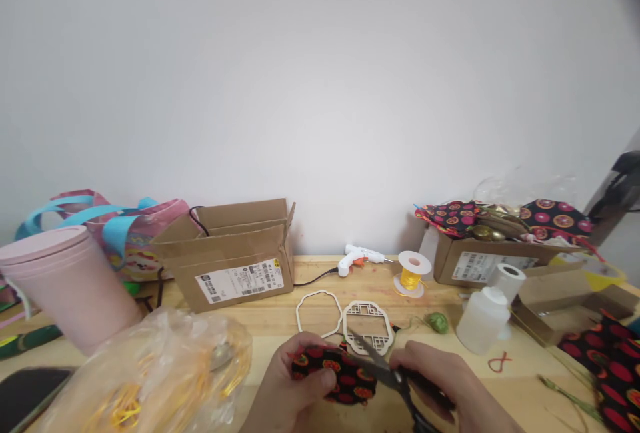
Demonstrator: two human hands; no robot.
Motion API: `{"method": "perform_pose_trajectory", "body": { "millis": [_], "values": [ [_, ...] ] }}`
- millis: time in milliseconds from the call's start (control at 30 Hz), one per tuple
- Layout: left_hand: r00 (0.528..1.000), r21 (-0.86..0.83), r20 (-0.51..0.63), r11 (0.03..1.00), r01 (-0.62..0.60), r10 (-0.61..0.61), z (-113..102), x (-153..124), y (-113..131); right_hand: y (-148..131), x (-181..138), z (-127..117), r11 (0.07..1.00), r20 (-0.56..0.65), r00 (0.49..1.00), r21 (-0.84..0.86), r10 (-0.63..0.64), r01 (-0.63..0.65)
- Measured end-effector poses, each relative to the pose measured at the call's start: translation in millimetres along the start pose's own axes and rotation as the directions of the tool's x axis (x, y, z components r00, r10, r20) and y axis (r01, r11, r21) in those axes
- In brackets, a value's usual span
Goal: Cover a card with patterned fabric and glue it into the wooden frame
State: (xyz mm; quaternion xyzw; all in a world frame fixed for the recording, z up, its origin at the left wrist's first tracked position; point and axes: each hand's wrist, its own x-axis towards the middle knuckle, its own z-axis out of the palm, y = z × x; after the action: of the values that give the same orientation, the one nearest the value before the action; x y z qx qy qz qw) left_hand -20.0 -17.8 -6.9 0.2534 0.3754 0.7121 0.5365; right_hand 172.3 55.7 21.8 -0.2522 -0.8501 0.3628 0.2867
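My left hand pinches a small piece of black fabric with red and orange circles near the table's front edge. My right hand grips a pair of black-handled scissors, whose blades point left and up over the fabric. Just behind the fabric lie a white lattice frame and a thin white outline ring on the wooden table.
A cardboard box, a pink cup, a clear bag and a phone are at the left. A glue gun, yellow thread spool, white bottle and fabric-filled box are at the right.
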Motion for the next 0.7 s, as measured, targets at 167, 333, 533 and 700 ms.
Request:
{"method": "perform_pose_trajectory", "body": {
  "millis": [167, 333, 533, 700],
  "values": [
    [0.924, 0.293, 0.253, 0.887, -0.355, 0.286, -7.8, 0.2, 15.8, 12.9, 4.1, 2.0, 0.983, -0.068, 0.993, 0.162, 0.095, -0.083],
    [0.768, 0.395, 0.512, 0.689, -0.607, 0.383, -6.9, -1.4, 23.8, 14.8, 5.4, 8.8, 0.978, -0.160, 0.986, 0.208, 0.045, -0.011],
    [0.548, 0.381, 0.785, 0.472, -0.795, 0.289, -2.2, -1.9, 23.2, 17.4, -2.0, 9.1, 0.947, -0.258, 0.929, 0.108, -0.267, 0.302],
    [0.565, 0.408, 0.789, 0.483, -0.775, 0.240, 0.5, -5.4, 23.1, 8.8, 1.5, 3.7, 0.873, -0.168, 0.870, 0.082, -0.463, 0.481]
  ]
}}
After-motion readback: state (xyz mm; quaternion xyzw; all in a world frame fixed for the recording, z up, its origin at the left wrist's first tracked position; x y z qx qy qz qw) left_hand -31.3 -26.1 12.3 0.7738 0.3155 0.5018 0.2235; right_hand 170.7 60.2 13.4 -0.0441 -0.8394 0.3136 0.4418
